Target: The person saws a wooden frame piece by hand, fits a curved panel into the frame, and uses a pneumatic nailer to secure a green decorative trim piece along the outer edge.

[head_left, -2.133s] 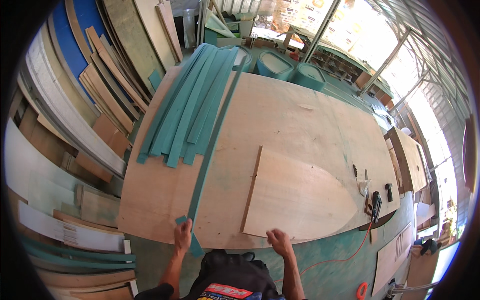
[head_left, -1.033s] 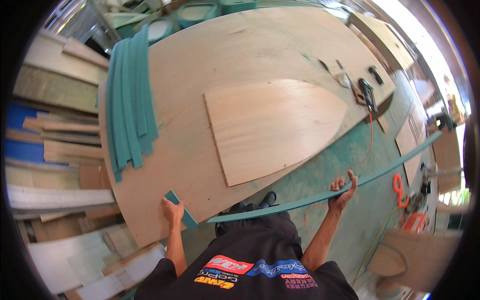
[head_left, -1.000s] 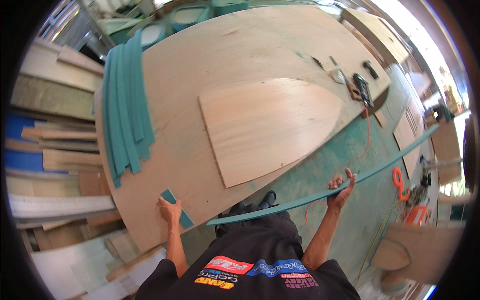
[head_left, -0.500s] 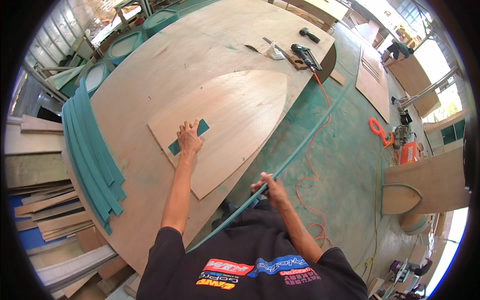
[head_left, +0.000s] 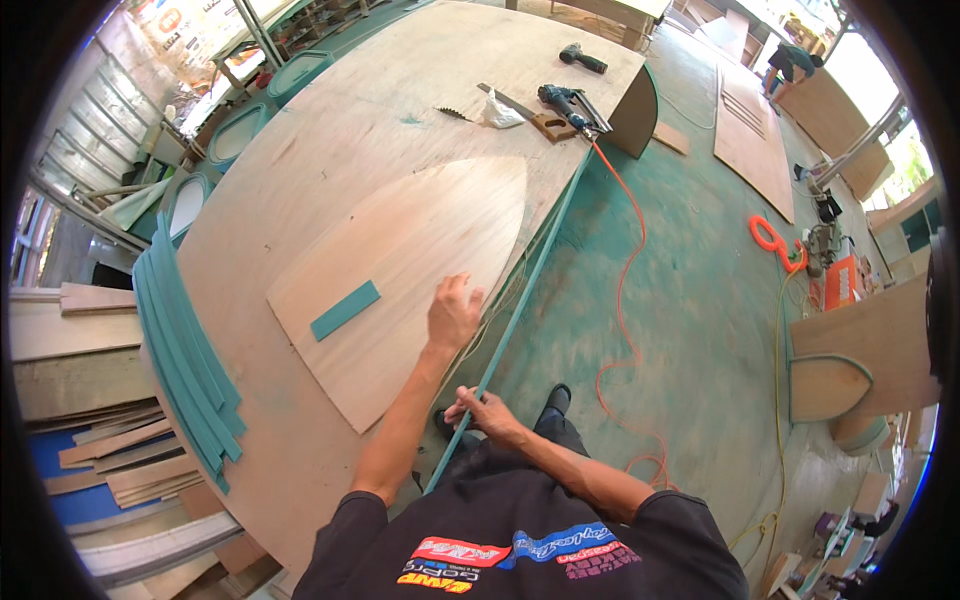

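Observation:
My right hand [head_left: 488,413] grips a long, thin teal strip [head_left: 522,308] in front of my body, its fingers wrapped round it. The strip slants up along the table's right edge toward the tools. My left hand [head_left: 455,314] is empty, with its fingers loosely apart, over the right-hand edge of a pointed plywood panel [head_left: 430,235]. On that panel lies a short teal rectangular piece [head_left: 345,310], apart from both hands. Beneath it is the large wooden tabletop [head_left: 265,210].
Several curved teal strips [head_left: 185,350] lie stacked on the left. At the far end are a nail gun [head_left: 570,105], a handsaw [head_left: 548,126] and a cordless tool [head_left: 582,60]. An orange hose [head_left: 622,290] runs over the green-stained floor. Another person [head_left: 793,65] bends over boards.
My left hand has let go of the short teal piece and moved right toward the strip. My right hand has come left and nearer with the strip, now closer along the table edge.

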`<state>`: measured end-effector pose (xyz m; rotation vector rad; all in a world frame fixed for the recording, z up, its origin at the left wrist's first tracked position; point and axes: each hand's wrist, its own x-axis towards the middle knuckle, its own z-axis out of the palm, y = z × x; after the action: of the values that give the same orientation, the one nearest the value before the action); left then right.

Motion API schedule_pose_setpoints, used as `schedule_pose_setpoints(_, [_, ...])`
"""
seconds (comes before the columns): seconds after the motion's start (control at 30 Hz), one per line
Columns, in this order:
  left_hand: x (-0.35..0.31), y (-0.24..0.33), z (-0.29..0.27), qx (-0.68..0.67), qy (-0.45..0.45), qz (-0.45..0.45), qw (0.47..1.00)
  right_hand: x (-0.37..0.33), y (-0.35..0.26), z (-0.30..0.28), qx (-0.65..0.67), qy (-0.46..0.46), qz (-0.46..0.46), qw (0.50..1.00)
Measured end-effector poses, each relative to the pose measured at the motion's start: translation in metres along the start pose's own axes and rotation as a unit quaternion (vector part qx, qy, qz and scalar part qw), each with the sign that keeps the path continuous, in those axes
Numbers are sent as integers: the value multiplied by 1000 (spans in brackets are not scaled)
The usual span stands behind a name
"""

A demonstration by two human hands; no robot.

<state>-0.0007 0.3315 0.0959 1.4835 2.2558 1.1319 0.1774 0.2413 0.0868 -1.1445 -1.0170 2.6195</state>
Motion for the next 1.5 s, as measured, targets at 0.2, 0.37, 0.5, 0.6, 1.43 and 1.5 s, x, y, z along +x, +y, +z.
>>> schedule_pose_setpoints(0.2, [83, 120, 105, 89, -4, 11, 996, 0, -6, -48, -113, -88, 27, 989])
schedule_pose_setpoints(0.37, [158, 171, 169, 233, -66, -132, 961, 42, 66, -91, -168, -156, -103, 968])
schedule_pose_setpoints(0.5, [171, 105, 194, 290, -48, -140, 945, -8, -7, -99, -232, -164, 22, 959])
schedule_pose_setpoints(0.6, [165, 88, 207, 343, -38, -111, 932, -20, -57, -117, -327, -205, 85, 919])
schedule_pose_setpoints(1.43, [112, 82, 207, 338, -71, -114, 932, 174, -418, -276, -605, 120, -126, 777])
schedule_pose_setpoints(1.5, [120, 79, 209, 361, -67, -97, 925, 222, -416, -270, -522, 169, -190, 814])
